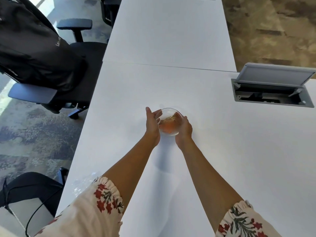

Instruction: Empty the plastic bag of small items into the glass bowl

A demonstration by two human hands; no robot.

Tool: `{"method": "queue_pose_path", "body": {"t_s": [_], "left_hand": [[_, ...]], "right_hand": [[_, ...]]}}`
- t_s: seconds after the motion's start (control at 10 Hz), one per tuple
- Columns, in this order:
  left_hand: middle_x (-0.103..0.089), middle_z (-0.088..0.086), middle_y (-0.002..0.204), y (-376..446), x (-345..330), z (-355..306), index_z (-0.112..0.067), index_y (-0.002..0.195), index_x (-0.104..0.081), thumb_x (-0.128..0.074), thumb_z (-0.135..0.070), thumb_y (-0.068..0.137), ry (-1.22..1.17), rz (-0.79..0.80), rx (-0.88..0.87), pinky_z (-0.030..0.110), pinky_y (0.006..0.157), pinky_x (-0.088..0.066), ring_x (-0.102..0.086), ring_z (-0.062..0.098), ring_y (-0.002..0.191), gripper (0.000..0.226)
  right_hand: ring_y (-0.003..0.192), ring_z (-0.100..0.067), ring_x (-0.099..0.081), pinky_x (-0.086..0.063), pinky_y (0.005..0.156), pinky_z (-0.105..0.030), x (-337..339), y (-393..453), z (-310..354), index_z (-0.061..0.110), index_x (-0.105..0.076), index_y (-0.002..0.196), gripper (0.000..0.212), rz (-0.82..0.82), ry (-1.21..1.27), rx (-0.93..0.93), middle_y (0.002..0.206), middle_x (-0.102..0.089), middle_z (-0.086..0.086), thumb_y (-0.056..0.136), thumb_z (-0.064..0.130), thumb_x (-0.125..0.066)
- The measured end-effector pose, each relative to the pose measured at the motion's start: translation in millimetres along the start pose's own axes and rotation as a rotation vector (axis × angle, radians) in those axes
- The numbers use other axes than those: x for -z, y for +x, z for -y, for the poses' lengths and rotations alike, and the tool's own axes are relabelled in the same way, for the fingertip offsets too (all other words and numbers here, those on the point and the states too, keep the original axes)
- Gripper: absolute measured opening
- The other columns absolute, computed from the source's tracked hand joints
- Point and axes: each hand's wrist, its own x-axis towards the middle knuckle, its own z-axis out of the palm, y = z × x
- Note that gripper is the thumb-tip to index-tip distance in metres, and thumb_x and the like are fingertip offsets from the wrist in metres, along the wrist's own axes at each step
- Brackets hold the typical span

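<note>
A small clear glass bowl (169,117) stands on the white table (222,151), with small orange and golden items (168,124) heaped inside. My left hand (152,124) cups the bowl's left side, fingers extended. My right hand (184,130) wraps the bowl's right side from below. A crumpled clear plastic bag (80,183) lies at the table's near left edge, partly hidden by my left floral sleeve; it looks flat and empty.
An open grey cable box (271,90) with a raised lid is set into the table at the right. Black office chairs (51,93) stand left of the table, one draped with a dark jacket. A seam crosses the table behind the bowl.
</note>
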Motion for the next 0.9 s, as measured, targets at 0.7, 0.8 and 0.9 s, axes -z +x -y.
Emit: {"method": "queue_pose_path", "body": {"t_s": [0.7, 0.8, 0.9], "left_hand": [[-0.067, -0.003, 0.124, 8, 7, 34, -0.015, 0.128, -0.061, -0.019, -0.059, 0.107, 0.050, -0.059, -0.039, 0.030, 0.101, -0.041, -0.054, 0.020, 0.127, 0.064], [-0.064, 0.001, 0.133, 5, 12, 39, -0.015, 0.130, -0.061, -0.023, -0.056, 0.108, 0.224, -0.082, -0.099, 0.032, 0.102, -0.044, -0.055, 0.023, 0.133, 0.059], [-0.061, 0.007, 0.143, -3, 20, 42, -0.013, 0.139, -0.059, -0.033, -0.047, 0.108, 0.498, -0.254, -0.271, 0.037, 0.116, -0.038, -0.050, 0.027, 0.140, 0.053]], "right_hand": [[0.102, -0.017, -0.065, -0.050, 0.078, -0.026, 18, 13, -14, 0.022, -0.074, 0.110, 0.041, 0.038, -0.151, 0.056, 0.118, -0.073, -0.003, 0.104, 0.030, -0.034], [0.123, -0.019, -0.058, -0.044, 0.086, -0.024, 28, 9, -14, 0.020, -0.066, 0.124, 0.041, 0.019, -0.275, 0.154, 0.134, -0.065, -0.003, 0.107, 0.033, -0.031], [0.136, -0.020, -0.047, -0.039, 0.099, -0.022, 40, 4, -16, 0.014, -0.055, 0.138, 0.040, -0.096, -0.423, 0.401, 0.146, -0.052, -0.005, 0.108, 0.031, -0.034]]}}
